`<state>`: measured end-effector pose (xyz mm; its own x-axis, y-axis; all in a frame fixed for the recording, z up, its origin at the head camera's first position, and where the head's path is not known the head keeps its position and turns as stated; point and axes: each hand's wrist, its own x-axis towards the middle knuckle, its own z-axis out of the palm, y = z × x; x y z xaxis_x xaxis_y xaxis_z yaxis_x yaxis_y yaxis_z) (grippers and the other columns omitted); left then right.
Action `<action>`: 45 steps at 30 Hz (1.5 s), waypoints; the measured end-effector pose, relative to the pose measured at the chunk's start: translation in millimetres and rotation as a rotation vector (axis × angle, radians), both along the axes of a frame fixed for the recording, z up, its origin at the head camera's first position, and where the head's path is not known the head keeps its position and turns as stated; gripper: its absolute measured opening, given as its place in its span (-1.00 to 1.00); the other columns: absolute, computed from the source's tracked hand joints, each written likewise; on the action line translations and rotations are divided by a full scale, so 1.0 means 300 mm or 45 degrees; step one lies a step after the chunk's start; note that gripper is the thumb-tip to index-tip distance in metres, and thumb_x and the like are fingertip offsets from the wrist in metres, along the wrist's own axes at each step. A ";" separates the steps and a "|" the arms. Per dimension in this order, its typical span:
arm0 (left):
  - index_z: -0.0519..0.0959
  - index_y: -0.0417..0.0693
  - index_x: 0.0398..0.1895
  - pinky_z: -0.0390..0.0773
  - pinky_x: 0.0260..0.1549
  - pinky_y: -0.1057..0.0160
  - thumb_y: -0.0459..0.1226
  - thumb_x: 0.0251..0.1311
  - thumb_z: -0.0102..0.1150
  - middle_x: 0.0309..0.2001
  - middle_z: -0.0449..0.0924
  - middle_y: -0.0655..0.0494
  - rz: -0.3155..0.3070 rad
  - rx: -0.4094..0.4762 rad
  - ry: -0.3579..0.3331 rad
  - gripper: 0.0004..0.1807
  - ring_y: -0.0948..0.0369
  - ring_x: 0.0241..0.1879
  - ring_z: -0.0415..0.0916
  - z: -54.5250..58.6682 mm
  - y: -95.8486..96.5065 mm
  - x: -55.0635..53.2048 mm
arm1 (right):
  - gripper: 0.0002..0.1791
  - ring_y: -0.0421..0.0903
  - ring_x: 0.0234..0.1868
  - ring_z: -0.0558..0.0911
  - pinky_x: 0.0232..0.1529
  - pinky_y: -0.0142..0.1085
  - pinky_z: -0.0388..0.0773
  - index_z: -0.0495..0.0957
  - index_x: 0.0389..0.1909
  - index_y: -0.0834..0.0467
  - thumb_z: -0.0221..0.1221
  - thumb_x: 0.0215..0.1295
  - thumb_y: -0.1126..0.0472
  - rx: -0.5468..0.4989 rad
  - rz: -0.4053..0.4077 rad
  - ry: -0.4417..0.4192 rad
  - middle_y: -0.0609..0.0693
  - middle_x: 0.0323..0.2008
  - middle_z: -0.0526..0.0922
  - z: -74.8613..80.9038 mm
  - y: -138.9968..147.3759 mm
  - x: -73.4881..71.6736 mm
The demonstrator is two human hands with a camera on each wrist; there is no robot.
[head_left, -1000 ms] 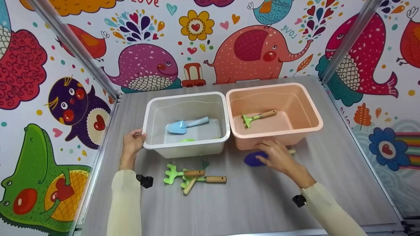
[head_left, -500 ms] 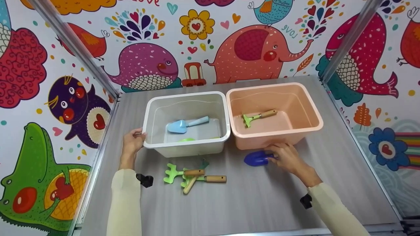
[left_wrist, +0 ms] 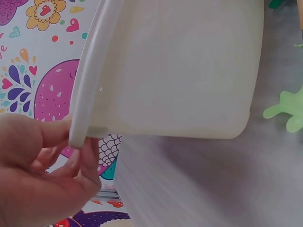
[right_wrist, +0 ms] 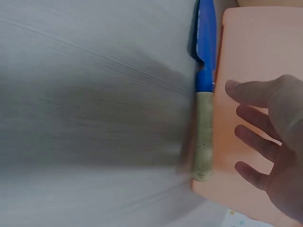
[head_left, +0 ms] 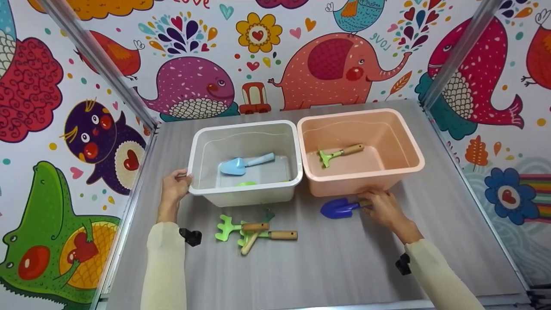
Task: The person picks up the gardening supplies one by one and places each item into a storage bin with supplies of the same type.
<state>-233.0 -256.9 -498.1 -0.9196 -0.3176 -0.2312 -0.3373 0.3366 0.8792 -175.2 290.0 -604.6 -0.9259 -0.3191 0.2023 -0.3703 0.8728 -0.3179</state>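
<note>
So yeah, the white bin [head_left: 249, 198] is pinched at its rim by the left hand [head_left: 175, 186]; nothing's held by the right hand [head_left: 383, 207], fingers loosely spread beside the blue trowel [head_left: 338, 209].

From my head, one camera looks forward and down over the worktop [head_left: 327, 271]. Much nearer, my left-wrist view faces my left fingers [left_wrist: 89, 161] and the white bin [left_wrist: 180, 71], my right-wrist view the blue trowel [right_wrist: 204, 82]; the head view shares all three.
</note>
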 end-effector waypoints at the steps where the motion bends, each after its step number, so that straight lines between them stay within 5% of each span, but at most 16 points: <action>1: 0.45 -0.46 0.22 0.50 -0.44 0.45 -0.41 0.35 0.08 -0.07 0.60 -0.24 0.000 0.004 0.000 -0.58 0.26 -0.30 0.52 0.000 -0.001 0.000 | -0.52 0.16 -0.01 0.67 -0.02 0.20 0.55 0.71 -0.06 0.20 0.41 -0.11 0.51 -0.007 0.002 0.007 0.13 -0.06 0.74 -0.008 0.003 -0.002; 13: 0.39 -0.39 0.32 0.48 -0.40 0.49 -0.39 0.43 -0.01 0.20 0.49 -0.38 -0.008 -0.060 -0.088 -0.56 0.04 -0.01 0.54 -0.001 0.009 -0.013 | -0.42 0.13 -0.03 0.65 -0.03 0.10 0.58 0.69 -0.03 0.24 0.14 -0.15 0.66 0.020 0.006 -0.016 0.14 -0.04 0.72 -0.048 0.040 -0.017; 19: 0.39 -0.39 0.32 0.48 -0.42 0.50 -0.41 0.43 -0.02 0.20 0.49 -0.41 -0.007 -0.065 -0.084 -0.56 0.06 -0.04 0.55 -0.011 0.004 -0.019 | -0.42 0.09 -0.10 0.64 -0.07 0.06 0.58 0.67 -0.01 0.26 0.09 -0.12 0.65 0.073 0.010 -0.035 0.16 -0.04 0.72 -0.051 0.044 -0.027; 35: 0.39 -0.48 0.28 0.49 -0.40 0.47 -0.44 0.39 0.01 0.18 0.48 -0.49 -0.009 -0.059 -0.029 -0.56 -0.02 -0.03 0.57 -0.013 0.003 -0.009 | -0.56 0.24 -0.14 0.64 -0.22 0.14 0.58 0.69 -0.12 0.23 0.08 0.01 0.62 0.105 -0.096 -0.113 0.22 -0.08 0.61 -0.082 0.039 -0.003; 45: 0.38 -0.40 0.33 0.52 -0.32 0.43 -0.40 0.42 -0.02 0.22 0.47 -0.42 -0.006 -0.065 -0.092 -0.55 -0.05 0.06 0.55 -0.007 0.005 -0.014 | -0.69 0.16 -0.27 0.63 -0.28 0.09 0.56 0.69 -0.22 0.28 0.13 0.06 0.61 0.113 -0.129 -0.153 0.19 -0.20 0.62 -0.081 0.032 0.010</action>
<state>-237.1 -255.3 -500.2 -0.9026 -0.3263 -0.2808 -0.3977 0.3820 0.8342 -172.3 299.7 -628.8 -0.9700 -0.2348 0.0636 -0.2432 0.9304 -0.2743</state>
